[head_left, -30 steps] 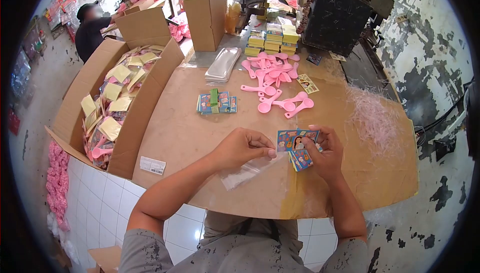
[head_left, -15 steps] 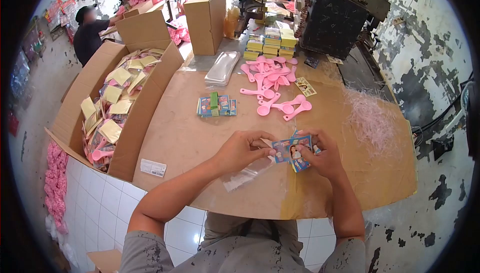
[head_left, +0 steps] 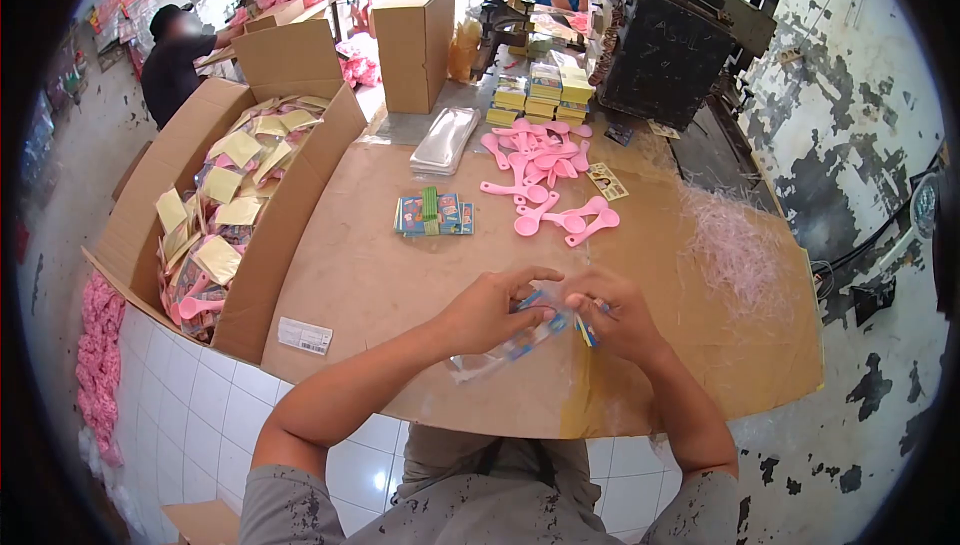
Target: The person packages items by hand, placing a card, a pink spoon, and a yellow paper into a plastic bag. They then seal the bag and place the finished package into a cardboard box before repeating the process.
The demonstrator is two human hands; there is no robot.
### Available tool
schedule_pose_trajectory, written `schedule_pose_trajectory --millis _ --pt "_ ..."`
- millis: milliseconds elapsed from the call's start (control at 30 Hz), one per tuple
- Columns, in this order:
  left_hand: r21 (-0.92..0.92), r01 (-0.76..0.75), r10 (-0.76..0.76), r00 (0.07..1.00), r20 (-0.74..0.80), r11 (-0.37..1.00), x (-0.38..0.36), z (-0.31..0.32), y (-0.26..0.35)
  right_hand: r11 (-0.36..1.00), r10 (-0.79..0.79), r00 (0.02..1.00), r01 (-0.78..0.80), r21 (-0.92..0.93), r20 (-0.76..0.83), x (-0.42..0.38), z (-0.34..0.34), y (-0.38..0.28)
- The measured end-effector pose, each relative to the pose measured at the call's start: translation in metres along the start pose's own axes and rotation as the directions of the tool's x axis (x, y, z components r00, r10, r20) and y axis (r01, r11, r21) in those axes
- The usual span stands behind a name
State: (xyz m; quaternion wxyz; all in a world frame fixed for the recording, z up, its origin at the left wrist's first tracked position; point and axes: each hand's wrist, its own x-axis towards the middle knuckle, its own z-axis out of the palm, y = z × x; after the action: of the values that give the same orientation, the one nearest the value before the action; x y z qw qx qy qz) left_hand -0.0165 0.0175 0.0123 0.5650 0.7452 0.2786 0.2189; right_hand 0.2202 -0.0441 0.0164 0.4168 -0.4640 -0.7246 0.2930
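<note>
Near the table's front edge, my left hand [head_left: 497, 311] pinches a clear plastic bag [head_left: 480, 366], with a blue card showing through the plastic. Close on its right, my right hand [head_left: 618, 315] holds blue printed cards [head_left: 586, 332], its fingers curled and touching the bag's mouth. Its fingertips are slightly blurred. Ahead lie a banded stack of blue cards [head_left: 433, 214] and a pile of pink spoons [head_left: 545, 160]. Behind them is a stack of clear bags [head_left: 444, 140].
A large open carton [head_left: 262, 295] of filled packets stands at left. Yellow-edged card stacks [head_left: 543, 90] and a closed carton [head_left: 412, 45] are at the back. Pink shreds [head_left: 735, 250] lie at right, a label [head_left: 304, 336] at front left. Co-workers sit behind.
A blue card has moved from between my hands to inside the bag at my left hand. My right hand has turned and closed in toward the bag.
</note>
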Motion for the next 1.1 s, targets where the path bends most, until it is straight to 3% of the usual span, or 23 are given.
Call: schedule_pose_trajectory --millis 33,133,233,333,433,533,633,833,933,1033,1100 --pt "-0.017 0.001 -0.001 1.000 -0.008 1.000 0.000 -0.001 0.000 0.994 -0.112 0.990 0.113 -0.003 0.084 0.007 -0.001 -0.004" --pt "-0.068 -0.010 0.008 1.000 -0.029 0.998 0.002 -0.002 -0.005 0.973 0.227 0.974 -0.227 -0.043 0.003 0.025 -0.025 0.016" --pt "-0.103 -0.030 0.027 0.999 -0.028 0.994 0.004 -0.002 -0.010 0.836 -0.116 0.986 0.033 -0.548 -0.118 0.050 -0.043 0.061" --pt "-0.099 -0.038 0.036 0.999 -0.016 0.994 0.004 -0.006 -0.006 0.642 -0.155 0.987 0.140 -0.753 0.051 0.051 -0.055 0.081" --pt "-0.105 -0.072 0.069 0.997 -0.036 0.992 0.006 -0.004 -0.015 0.560 0.026 0.986 0.120 -0.820 0.162 0.048 -0.066 0.065" --pt "-0.122 -0.047 0.044 0.999 -0.024 0.991 0.005 -0.002 -0.015 0.702 0.112 0.988 -0.002 -0.712 0.108 0.041 -0.064 0.061" --pt "-0.152 -0.039 0.038 0.999 -0.014 0.988 0.005 -0.002 -0.014 0.683 -0.062 0.985 0.162 -0.713 0.164 0.033 -0.063 0.051" --pt "-0.172 -0.118 0.105 0.991 -0.084 0.978 0.013 0.001 -0.032 0.746 0.000 0.981 0.129 -0.654 0.193 0.034 -0.066 0.065" --pt "-0.209 -0.082 0.073 0.996 -0.049 0.974 0.012 0.000 -0.024 0.867 0.095 0.973 0.023 -0.498 0.209 0.040 -0.068 0.065" --pt "-0.279 -0.017 0.019 1.000 0.003 0.960 0.008 -0.003 -0.013 0.810 0.010 0.996 0.040 -0.586 0.083 0.045 -0.064 0.058" --pt "-0.306 -0.018 0.017 1.000 -0.004 0.952 0.008 -0.002 -0.016 0.959 0.043 0.999 -0.042 -0.279 -0.001 0.040 -0.056 0.031"
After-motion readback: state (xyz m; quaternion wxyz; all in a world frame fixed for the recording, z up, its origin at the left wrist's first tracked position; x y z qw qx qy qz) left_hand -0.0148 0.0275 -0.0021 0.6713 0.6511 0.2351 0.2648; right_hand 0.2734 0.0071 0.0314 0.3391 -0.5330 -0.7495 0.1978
